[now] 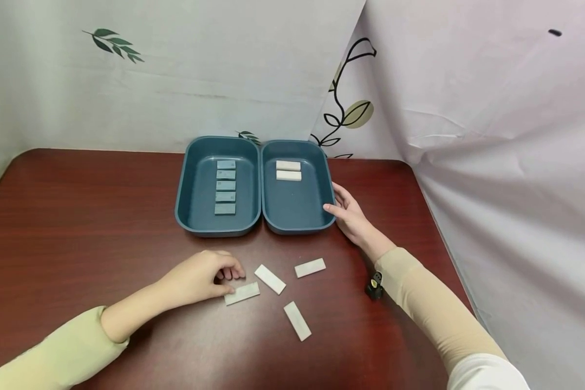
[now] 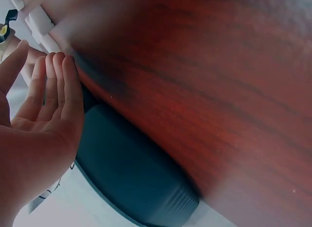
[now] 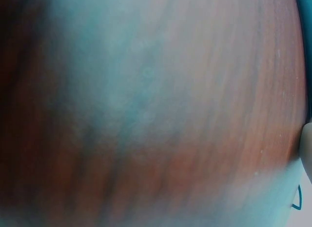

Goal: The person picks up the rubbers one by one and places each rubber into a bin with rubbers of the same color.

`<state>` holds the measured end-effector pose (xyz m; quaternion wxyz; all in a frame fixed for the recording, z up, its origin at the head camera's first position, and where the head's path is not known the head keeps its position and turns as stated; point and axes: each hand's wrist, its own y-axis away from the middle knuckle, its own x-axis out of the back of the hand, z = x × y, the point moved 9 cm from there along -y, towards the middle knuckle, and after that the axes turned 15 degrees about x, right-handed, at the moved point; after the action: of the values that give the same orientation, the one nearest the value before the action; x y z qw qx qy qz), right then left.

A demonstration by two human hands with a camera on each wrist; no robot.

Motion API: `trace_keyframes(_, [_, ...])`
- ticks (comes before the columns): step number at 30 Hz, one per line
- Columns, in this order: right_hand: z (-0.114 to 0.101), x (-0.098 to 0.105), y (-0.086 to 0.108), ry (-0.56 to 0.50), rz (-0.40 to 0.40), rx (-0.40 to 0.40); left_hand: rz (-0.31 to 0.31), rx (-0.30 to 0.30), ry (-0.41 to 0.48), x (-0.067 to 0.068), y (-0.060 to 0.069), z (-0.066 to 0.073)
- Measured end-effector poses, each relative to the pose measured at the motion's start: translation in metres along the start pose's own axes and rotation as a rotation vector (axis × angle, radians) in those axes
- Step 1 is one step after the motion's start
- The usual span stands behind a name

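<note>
My left hand (image 1: 205, 277) hovers low over the table with fingers loosely bent, its thumb tip at the end of a pale rectangular block (image 1: 244, 293). The left wrist view shows that hand (image 2: 46, 105) with fingers extended and nothing between them. My right hand (image 1: 350, 215) grips the right side of a blue tray (image 1: 297, 208), thumb over the rim and fingers outside. Two white blocks (image 1: 288, 175) lie inside that tray. Other pale blocks lie in front: one slanted (image 1: 270, 279), one to the right (image 1: 310, 267), one nearer (image 1: 297, 320).
A second blue tray (image 1: 244, 211) stands against the first on its left, holding several blue blocks (image 1: 226, 186) in a column. The reddish-brown table (image 1: 92, 216) ends at a patterned curtain (image 1: 200, 70) behind. A small black device (image 1: 374, 286) sits by the right wrist.
</note>
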<state>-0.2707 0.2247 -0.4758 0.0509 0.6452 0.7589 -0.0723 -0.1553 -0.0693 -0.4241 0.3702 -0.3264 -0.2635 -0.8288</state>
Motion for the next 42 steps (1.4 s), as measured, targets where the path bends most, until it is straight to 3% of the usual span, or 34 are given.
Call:
trace_keyframes(9, [0.000,-0.001,0.000,-0.011,0.006,0.000,-0.031,0.021,0.040,-0.013,-0.001,-0.007])
trace_keyframes(23, [-0.001,-0.002,0.000,-0.013,-0.006,0.009,-0.013,0.044,0.031,-0.017,0.003,-0.003])
trace_keyframes(42, [-0.003,-0.002,0.001,-0.029,-0.004,0.008,0.079,0.078,-0.010,-0.017,0.008,0.002])
